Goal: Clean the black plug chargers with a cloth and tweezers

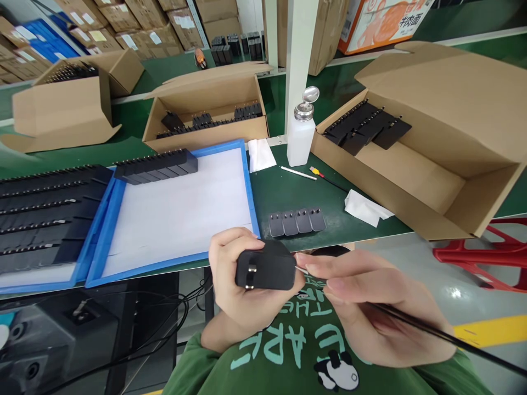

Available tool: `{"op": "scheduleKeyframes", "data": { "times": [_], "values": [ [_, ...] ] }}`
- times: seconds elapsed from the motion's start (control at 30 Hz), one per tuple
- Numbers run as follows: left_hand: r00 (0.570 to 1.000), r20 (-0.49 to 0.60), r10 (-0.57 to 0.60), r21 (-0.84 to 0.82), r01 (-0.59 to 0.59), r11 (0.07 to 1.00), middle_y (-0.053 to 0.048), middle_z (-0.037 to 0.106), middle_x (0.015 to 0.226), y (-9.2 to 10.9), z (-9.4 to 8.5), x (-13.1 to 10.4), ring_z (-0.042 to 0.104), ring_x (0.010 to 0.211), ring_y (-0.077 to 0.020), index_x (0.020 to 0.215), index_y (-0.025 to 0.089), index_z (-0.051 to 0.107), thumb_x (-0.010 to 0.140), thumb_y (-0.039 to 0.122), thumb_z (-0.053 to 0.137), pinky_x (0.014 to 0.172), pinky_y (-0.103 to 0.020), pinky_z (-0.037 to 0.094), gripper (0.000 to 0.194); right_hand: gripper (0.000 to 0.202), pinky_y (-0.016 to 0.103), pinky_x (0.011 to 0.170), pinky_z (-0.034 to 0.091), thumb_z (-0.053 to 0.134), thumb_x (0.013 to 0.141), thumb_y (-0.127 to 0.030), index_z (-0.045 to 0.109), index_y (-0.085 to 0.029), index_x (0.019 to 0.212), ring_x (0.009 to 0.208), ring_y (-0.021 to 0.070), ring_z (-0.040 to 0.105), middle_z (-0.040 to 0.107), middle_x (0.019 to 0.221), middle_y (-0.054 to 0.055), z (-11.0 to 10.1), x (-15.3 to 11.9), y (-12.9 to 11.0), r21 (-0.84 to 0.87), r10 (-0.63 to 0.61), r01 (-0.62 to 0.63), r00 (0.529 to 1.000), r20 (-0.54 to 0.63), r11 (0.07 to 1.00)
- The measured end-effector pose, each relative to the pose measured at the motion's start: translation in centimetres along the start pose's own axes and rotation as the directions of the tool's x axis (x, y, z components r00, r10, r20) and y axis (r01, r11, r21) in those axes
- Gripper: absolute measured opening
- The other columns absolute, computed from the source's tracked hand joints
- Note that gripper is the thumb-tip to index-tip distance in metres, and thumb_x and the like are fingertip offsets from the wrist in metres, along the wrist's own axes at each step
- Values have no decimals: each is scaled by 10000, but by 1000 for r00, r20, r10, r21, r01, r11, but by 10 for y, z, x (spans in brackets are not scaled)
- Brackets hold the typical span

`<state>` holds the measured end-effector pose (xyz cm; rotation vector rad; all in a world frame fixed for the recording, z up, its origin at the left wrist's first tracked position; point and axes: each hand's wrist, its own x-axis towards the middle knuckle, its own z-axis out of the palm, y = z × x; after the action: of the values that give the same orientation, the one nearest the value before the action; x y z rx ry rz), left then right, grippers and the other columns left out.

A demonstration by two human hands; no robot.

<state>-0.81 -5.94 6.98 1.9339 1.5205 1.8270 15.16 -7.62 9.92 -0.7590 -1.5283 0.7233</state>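
My left hand (pixel 230 285) is wrapped round a black power adapter (pixel 269 266), whose metal plug pins show on the side facing me. With thumb and fingertips, my right hand (pixel 382 302) pinches a black cable (pixel 432 329) that runs off to the lower right. A small silvery tip (pixel 302 269) shows between those fingertips at the adapter's right edge; whether it sits inside the adapter is hidden. Beyond my hands, a short row of grey plug pieces with pins (pixel 297 221) lies on the green table (pixel 272 189).
A blue-rimmed tray (pixel 251 192) bears a row of adapters (pixel 158 167); a fuller tray stands left. Open cartons (pixel 206 134) (pixel 415 181) hold more adapters. A white pump bottle (pixel 300 137), white pen (pixel 298 173), yellow-tipped cable (pixel 325 176) and wipes (pixel 366 207) lie near. Red stool (pixel 477 255) at right.
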Motion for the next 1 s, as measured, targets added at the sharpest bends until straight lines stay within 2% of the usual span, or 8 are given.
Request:
{"op": "scheduleKeyframes", "data": {
  "times": [0.2, 0.37, 0.57, 0.77, 1.0],
  "values": [
    [1000, -6, 2, 10, -2, 1000, -21, 559, 891, 2, -2, 0, 599, 778, -206, 963, 221, 598, 572, 174, 801, 718, -398, 532, 444, 410, 313, 776, 698, 592, 752, 118, 719, -193, 986, 897, 238, 793, 776, 937, 68, 2, 4, -4, 18, -11, 11, 1000, -2, 1000],
    [1000, 6, -1, 1, 1, 1000, -29, 563, 899, 2, -2, 0, 596, 797, -206, 968, 214, 596, 576, 165, 806, 728, -393, 533, 447, 394, 331, 797, 698, 586, 756, 121, 712, -177, 979, 919, 241, 790, 771, 941, 72, 2, 3, -3, 6, -13, 13, 1000, -2, 1000],
    [999, -16, 28, -2, -28, 1000, -22, 566, 892, 0, -3, 0, 595, 782, -204, 968, 211, 603, 543, 211, 840, 717, -380, 534, 487, 357, 334, 780, 705, 578, 751, 136, 701, -126, 961, 915, 249, 790, 765, 955, 99, 3, 3, 2, 20, -89, 89, 996, -3, 996],
    [1000, -4, 3, 2, -3, 1000, -27, 571, 902, 1, -4, -1, 605, 799, -209, 969, 211, 601, 569, 186, 820, 712, -377, 533, 457, 369, 323, 779, 705, 569, 747, 149, 694, -129, 953, 900, 247, 792, 761, 945, 99, 3, 5, 1, 29, -77, 77, 997, 7, 997],
    [1000, -15, 24, -9, -24, 1000, -22, 562, 901, -2, -4, -2, 599, 797, -193, 967, 198, 596, 556, 195, 838, 704, -354, 526, 477, 343, 303, 767, 699, 584, 752, 137, 690, -133, 936, 886, 246, 795, 764, 910, 95, 3, 6, -1, 18, -80, 79, 997, 4, 997]
  ]
}}
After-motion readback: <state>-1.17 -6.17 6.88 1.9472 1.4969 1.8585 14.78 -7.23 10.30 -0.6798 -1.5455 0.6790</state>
